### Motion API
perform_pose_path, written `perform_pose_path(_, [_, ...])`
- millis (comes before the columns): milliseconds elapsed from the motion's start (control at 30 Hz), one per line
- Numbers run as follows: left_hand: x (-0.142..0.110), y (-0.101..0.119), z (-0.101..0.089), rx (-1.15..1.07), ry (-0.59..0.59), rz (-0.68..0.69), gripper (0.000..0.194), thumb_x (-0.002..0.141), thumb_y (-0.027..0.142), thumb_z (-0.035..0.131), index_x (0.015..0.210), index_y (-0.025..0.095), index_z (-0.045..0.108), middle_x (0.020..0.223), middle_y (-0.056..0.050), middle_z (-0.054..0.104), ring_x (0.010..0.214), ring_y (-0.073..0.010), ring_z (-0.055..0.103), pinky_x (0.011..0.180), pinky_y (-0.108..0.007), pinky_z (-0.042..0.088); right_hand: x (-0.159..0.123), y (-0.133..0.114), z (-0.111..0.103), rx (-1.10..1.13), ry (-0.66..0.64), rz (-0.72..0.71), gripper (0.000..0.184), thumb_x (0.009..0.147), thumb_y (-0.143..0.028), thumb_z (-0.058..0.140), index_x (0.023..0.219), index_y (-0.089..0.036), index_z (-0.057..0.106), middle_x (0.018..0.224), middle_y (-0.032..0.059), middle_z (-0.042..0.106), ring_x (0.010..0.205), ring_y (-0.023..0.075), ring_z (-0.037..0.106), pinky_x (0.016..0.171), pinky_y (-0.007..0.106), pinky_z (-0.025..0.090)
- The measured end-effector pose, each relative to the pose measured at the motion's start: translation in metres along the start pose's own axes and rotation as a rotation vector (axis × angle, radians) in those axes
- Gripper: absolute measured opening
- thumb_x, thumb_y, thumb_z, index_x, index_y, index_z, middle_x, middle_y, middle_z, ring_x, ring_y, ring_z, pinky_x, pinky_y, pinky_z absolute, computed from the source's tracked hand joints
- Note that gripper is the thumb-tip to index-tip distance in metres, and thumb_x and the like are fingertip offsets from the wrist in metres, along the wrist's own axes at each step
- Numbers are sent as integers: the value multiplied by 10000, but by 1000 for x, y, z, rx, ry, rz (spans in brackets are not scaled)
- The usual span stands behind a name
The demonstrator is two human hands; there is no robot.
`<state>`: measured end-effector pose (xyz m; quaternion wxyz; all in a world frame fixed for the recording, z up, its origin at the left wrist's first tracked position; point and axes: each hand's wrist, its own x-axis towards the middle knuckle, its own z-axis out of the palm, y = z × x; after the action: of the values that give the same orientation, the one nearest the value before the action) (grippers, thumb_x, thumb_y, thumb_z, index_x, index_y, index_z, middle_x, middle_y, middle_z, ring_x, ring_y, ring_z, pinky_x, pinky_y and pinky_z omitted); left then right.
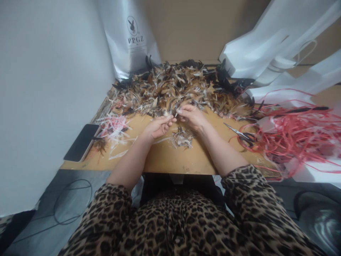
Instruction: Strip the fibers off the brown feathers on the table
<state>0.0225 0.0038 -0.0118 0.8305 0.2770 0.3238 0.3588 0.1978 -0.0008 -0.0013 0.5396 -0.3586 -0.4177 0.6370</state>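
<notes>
My left hand [161,127] and my right hand [192,116] meet near the table's middle, at the front edge of a large heap of brown and black feathers [183,85]. Both are closed in a pinch, fingertips almost touching. Between the right thumb and fingers is the pale quill end of a feather. What the left fingertips pinch is too small to make out clearly, though it looks like the same feather. Just below the hands lies a small tuft of loose feather scraps [183,138].
Black-handled scissors [246,137] lie right of my right forearm, beside a tangle of red and white plastic strips [298,138]. A phone [82,143] rests at the table's left edge near pink and white strips [114,126]. A silver-white bag [130,39] stands behind the heap.
</notes>
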Motion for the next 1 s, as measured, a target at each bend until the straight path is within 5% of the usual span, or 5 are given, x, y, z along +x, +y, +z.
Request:
perform_pose_path(433, [-4,1,5,21,-18,-87,149,865,47,513,768,81,620,619,-14,626,447,-1,541,423,-54,401,4,14,4,-113,-75,-55,334,522,-393,840,610,-158,619,550,-39,572,477,51,434,474,207,300])
perform_pose_path(767, [9,-11,-1,455,167,361,152,750,226,689,695,88,656,627,-52,666,477,-54,559,486,-168,422,3,16,7,-189,77,-5,352,543,-406,822,673,-167,598,479,-70,504,431,46,378,433,200,242])
perform_pose_path(1000, [9,-13,0,515,146,351,188,746,273,690,691,94,677,626,-61,673,483,-63,559,514,-190,434,4,18,9,-173,139,-39,317,503,-357,823,600,-157,598,500,-64,535,467,45,401,482,207,276])
